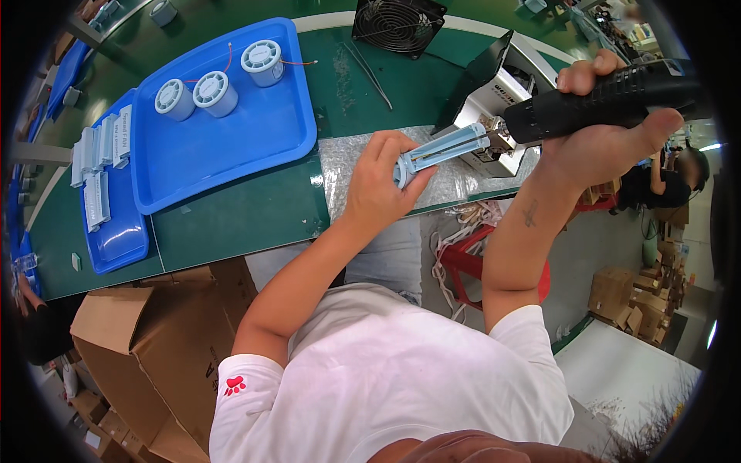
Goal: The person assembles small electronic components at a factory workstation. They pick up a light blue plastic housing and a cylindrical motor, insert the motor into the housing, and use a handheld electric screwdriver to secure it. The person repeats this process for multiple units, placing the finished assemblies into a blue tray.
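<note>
My left hand (382, 181) is closed around the lower end of a light-blue plastic housing (448, 147), long and open along its side, which points up and to the right. In my right hand (590, 143) lies a black electric screwdriver (610, 104), fingers wrapped over its body. Its tip is at the far end of the housing; whether they touch I cannot tell. Just behind them stands a silver and black screw feeder (498, 92), partly hidden by the screwdriver and the housing.
A blue tray (224, 154) holds three round light-blue fan parts (214, 92) with wires. Left of it, a smaller blue tray (123, 239) carries several pale-blue strips (96, 197). Tweezers (370, 73) and a black fan (397, 25) lie further back. A cardboard box (162, 355) stands below the table edge.
</note>
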A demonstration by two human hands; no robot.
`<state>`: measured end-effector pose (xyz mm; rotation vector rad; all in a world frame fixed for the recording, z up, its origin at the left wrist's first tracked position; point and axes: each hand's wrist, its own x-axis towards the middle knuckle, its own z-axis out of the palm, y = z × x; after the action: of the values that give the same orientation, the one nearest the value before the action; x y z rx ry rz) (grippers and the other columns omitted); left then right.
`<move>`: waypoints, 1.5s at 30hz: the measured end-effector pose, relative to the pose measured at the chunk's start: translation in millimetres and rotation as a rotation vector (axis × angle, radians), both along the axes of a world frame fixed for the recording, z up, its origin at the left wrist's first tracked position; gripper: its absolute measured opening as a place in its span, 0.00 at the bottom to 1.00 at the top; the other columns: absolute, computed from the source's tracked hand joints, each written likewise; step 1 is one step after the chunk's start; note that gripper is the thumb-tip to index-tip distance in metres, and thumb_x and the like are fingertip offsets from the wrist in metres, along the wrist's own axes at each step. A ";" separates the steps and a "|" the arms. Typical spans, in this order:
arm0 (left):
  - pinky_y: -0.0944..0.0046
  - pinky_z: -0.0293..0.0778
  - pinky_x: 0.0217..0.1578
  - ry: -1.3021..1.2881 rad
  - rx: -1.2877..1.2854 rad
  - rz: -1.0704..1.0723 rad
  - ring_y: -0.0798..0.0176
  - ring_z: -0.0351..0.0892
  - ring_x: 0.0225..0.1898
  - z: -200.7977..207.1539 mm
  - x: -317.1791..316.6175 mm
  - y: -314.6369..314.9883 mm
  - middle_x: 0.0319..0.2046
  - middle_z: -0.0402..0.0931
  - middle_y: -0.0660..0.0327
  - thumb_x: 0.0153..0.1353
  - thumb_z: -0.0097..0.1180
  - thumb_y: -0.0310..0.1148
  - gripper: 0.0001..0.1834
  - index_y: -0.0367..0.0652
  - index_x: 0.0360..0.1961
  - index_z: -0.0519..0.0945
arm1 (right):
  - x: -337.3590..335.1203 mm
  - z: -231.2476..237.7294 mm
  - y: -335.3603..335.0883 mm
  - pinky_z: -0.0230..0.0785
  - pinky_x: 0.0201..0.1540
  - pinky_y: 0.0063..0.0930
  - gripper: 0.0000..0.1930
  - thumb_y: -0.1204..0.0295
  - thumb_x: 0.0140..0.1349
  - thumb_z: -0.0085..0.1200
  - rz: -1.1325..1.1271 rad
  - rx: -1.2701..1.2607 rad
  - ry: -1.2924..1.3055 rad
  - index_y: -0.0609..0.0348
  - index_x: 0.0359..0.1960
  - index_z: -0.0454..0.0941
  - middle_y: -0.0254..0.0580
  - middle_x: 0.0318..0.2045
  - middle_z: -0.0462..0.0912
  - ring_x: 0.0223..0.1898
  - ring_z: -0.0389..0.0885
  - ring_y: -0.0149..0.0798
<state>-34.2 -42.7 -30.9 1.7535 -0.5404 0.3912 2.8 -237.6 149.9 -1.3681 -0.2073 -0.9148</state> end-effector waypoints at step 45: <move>0.50 0.79 0.54 0.399 0.939 0.417 0.47 0.85 0.53 117.8 304.0 210.7 0.50 0.85 0.46 0.50 0.69 0.68 0.48 0.41 0.61 0.77 | 41.6 1.4 30.2 0.73 0.65 0.41 0.40 0.87 0.68 0.56 -0.394 -0.189 -0.133 0.64 0.77 0.46 0.64 0.62 0.73 0.59 0.81 0.52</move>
<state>269.8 168.0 86.9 2.7830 -0.0333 0.0395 44.3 -207.4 151.4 -1.5545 -0.1294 -1.3442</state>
